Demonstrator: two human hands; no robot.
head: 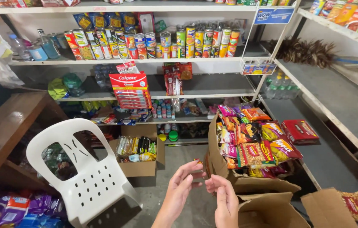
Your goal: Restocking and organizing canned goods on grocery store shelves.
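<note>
Both hands meet just left of the snack box (225, 166). Left hand (182, 184) pinches a small wrapped item (198, 161) at its fingertips; item sits above and just left of the right hand (224, 198), fingers loosely curled, holding nothing I can see. Left hand is nearer.

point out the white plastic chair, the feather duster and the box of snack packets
white plastic chair (96, 179), head view, on the seat with its holes
feather duster (303, 51), head view, on the brown feather head, on the right-hand shelf
box of snack packets (215, 158), head view, on its cardboard side wall
</note>
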